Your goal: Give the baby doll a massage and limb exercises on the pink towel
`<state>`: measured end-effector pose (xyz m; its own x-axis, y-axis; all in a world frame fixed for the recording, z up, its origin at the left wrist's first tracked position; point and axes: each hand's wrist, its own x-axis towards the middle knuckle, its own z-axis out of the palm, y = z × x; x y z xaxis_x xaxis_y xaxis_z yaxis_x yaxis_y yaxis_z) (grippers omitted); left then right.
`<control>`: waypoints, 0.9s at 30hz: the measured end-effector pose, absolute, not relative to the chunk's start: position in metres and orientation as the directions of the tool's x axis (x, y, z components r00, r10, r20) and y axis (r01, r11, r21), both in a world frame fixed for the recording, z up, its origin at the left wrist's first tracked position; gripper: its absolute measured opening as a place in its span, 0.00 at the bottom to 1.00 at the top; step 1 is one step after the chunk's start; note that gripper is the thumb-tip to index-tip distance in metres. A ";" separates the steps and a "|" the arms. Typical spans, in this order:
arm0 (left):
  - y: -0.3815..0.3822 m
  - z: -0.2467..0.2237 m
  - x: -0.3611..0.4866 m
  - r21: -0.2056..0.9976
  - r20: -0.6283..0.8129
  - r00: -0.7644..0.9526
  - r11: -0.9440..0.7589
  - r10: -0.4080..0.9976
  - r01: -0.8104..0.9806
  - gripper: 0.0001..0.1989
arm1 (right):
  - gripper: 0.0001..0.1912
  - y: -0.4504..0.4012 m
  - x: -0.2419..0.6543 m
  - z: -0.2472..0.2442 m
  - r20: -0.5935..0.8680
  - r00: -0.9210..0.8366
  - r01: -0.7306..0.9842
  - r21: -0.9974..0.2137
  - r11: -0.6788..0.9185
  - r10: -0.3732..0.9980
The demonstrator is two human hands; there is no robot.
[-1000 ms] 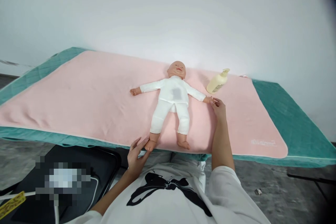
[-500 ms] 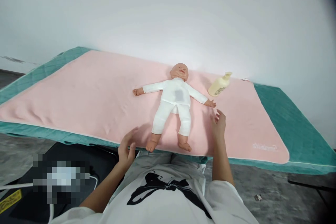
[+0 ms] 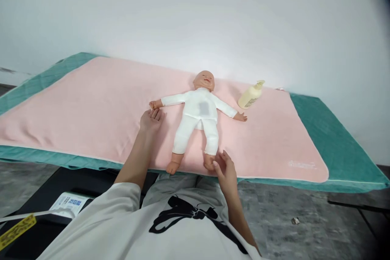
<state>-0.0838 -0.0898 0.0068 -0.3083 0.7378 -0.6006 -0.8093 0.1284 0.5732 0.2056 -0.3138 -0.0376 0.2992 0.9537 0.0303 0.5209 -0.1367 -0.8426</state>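
A baby doll in a white long-sleeved suit lies on its back on a pink mat, its arms spread and its bare feet towards me. Just below the doll's hand on the left is my left hand, palm up with loosely curled fingers; it holds nothing I can see, and whether it touches the doll is unclear. Beside the doll's foot on the right, my right hand has thumb and fingers apart, the thumb close to the foot. A pale yellow pump bottle stands near the doll's outstretched right-side hand.
Green padded cover shows around the pink mat on the table. A white wall rises behind it. Below left, a white box and a white cable rest on a black surface. A small scrap lies on the grey floor.
My left hand has moved forward from the near edge to the doll's hand. My right hand has drawn back from beside the doll's other hand to its foot. The view has shifted slightly.
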 end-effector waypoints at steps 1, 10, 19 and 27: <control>-0.085 0.009 -0.084 0.560 -0.608 -0.302 0.127 0.734 -0.819 0.11 | 0.36 -0.314 0.203 -0.039 0.029 0.322 0.514 -0.845 -0.149 0.946; -0.057 0.014 -0.086 0.576 -0.612 -0.338 0.110 0.715 -0.810 0.07 | 0.36 -0.316 0.192 -0.044 0.031 0.375 0.525 -0.830 -0.185 0.926; -0.030 0.001 -0.072 0.754 -0.423 -0.491 -0.004 0.762 -0.657 0.05 | 0.35 -0.321 0.190 -0.034 -0.045 0.392 0.491 -0.834 -0.250 0.919; -0.015 0.006 -0.056 0.865 -0.253 -0.603 -0.102 0.757 -0.491 0.06 | 0.33 -0.325 0.203 -0.017 -0.098 0.451 0.382 -0.877 -0.292 0.887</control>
